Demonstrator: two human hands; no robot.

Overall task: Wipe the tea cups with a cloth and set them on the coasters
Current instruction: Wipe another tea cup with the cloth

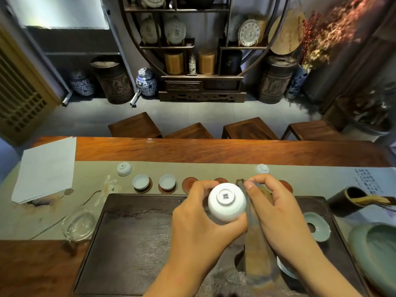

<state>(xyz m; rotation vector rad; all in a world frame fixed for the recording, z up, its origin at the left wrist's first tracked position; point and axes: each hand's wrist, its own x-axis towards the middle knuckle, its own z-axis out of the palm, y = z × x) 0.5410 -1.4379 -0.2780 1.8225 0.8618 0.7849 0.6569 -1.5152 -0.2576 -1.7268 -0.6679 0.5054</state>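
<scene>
Biggest worry right now is the tea cup (227, 202) slipping. I've got it upside down, foot ring facing up at me, and my left hand (199, 224) only grips it around the sides with fingers and thumb curled round the wall. It's glazed and smooth, so if it's wet at all and I push too hard with the cloth, my guess is it could twist out and drop onto the dark tea tray (132, 232) right below. Probably a chip, not a disaster, but still.

Second thing: the cloth (255, 239) is a long brownish strip, and the loose end trails down across the tray toward me. If I swing the cup over to the coasters, that tail could drag over stuff on the way.

Pose wise, both forearms come in from the bottom of the view and meet over the middle of the tray. My right hand (276, 213) pinches the top of the cloth between thumb and fingers and presses it against the cup's right side, knuckles facing me.

Two cups (140, 182) already sit upright on coasters at the left end of the row. The next empty coaster (188, 183) is just past my left knuckles, so it's a short move. Two more cups, one (124, 168) far left and one (262, 168) behind my right hand, sit upside down on the runner on the desk (214, 151).
</scene>
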